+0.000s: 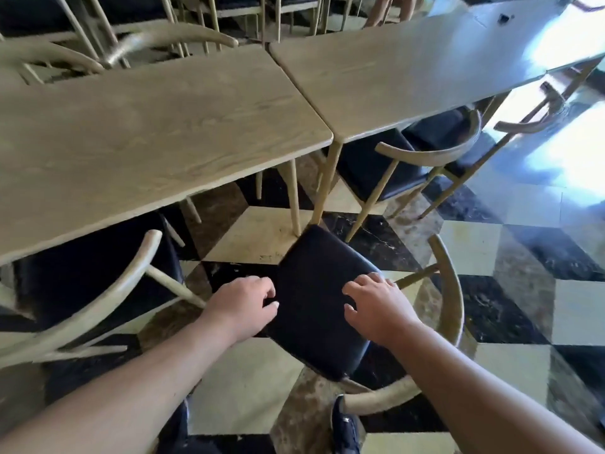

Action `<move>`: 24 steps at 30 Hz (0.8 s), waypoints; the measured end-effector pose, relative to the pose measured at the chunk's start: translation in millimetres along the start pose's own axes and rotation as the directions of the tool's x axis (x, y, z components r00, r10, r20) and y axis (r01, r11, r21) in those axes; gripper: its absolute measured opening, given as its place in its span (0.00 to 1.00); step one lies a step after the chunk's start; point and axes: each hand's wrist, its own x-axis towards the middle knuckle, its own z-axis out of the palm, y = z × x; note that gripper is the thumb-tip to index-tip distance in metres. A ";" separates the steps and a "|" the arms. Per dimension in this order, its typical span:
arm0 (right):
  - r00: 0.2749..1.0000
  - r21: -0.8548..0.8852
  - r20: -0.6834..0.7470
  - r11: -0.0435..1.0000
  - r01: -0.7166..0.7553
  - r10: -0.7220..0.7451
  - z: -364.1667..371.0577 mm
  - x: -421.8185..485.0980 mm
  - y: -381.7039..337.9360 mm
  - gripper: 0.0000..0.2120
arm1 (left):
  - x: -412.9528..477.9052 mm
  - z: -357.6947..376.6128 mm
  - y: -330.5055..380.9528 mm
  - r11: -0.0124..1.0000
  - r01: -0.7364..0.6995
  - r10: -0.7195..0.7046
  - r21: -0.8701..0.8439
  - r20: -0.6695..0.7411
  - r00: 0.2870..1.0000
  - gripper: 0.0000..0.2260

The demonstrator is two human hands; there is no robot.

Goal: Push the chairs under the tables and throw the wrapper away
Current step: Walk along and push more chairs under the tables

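Observation:
A wooden chair with a black padded seat (311, 290) stands pulled out from the tables, turned at an angle, with its curved backrest (453, 290) on the right. My left hand (242, 306) grips the seat's left edge, thumb and fingers closed on it. My right hand (376, 309) lies on the right side of the seat with its fingers bent onto the cushion. The seat's front corner points at the gap between the left table (147, 132) and the right table (409, 67). No wrapper is in view.
One chair (98, 309) sits partly under the left table and another (425, 155) under the right table. More chairs line the far side. A small dark object (504, 18) lies on the far table. My shoe (345, 430) is on the checkered floor. Someone's legs (393, 8) show at the top.

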 end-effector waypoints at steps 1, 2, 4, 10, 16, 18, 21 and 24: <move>1.000 0.009 -0.009 1.000 -0.002 0.002 1.6 -10.3 32.3 0.17 | 4.4 16.7 30.3 1.000 0.020 -0.019 -0.008 0.005 1.000 0.07; 1.000 0.016 -0.018 1.000 -0.009 0.009 3.2 -20.9 63.9 0.17 | 8.0 33.0 59.8 0.999 0.041 -0.041 -0.022 0.006 0.999 0.09; 0.999 0.010 -0.026 0.999 -0.033 0.033 7.3 -43.3 126.4 0.16 | 15.2 65.9 117.6 0.996 0.071 -0.070 -0.046 0.016 0.997 0.17; 0.995 -0.048 0.078 0.997 -0.061 0.065 28.4 -83.8 253.0 0.27 | 28.3 133.6 246.2 0.991 0.061 -0.045 -0.120 0.130 0.991 0.12; 0.986 -0.179 0.149 0.979 0.102 -0.075 65.0 -80.9 273.0 0.38 | 41.7 182.2 308.8 0.993 0.045 -0.008 -0.112 0.316 0.949 0.24; 0.978 -0.216 0.162 0.962 0.165 -0.131 74.1 -74.9 268.7 0.35 | 43.7 198.2 317.6 0.999 0.031 -0.024 -0.012 0.368 0.929 0.28; 0.960 -0.286 0.242 0.935 0.210 -0.142 84.4 -63.6 257.0 0.25 | 40.7 222.0 318.8 0.977 -0.028 -0.054 0.213 0.370 0.927 0.24; 0.928 -0.396 0.351 0.879 0.266 -0.122 86.9 -53.4 236.3 0.20 | 31.9 231.3 305.3 0.946 -0.016 -0.107 0.323 0.360 0.927 0.21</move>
